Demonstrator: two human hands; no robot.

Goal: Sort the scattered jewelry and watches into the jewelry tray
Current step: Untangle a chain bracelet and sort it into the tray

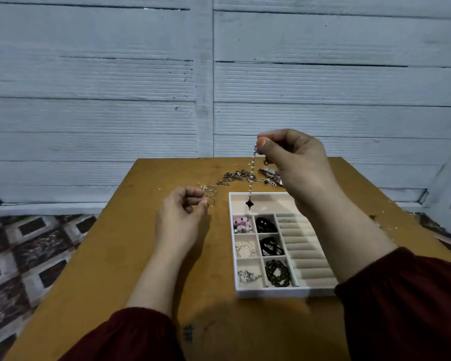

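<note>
- Six small boxes on the left side of the tray point(271, 291) already have something in them: pink beads point(242, 224), three dark bead strings, and two silver bits.
- Empty spots I can see are the long box at the 12 o'clock end of the tray and the soft ring rows on its right side.
- Left to sort: a pile of chains point(238, 177) on the table point(115, 256) at 12 o'clock from the tray, some thin rings point(209, 190) at 10 o'clock, and something shiny, maybe a watch point(269, 172), partly hidden by the hand.
- I think the job is about half done.
- My right hand point(294, 162) is pinched shut on the top of a necklace point(252, 173).
- It hangs straight down, thin with pale beads and a dark charm at the bottom, right over the long empty box.
- My left hand point(184, 212) is loosely curled beside the rings; I cannot tell if it holds one.
</note>
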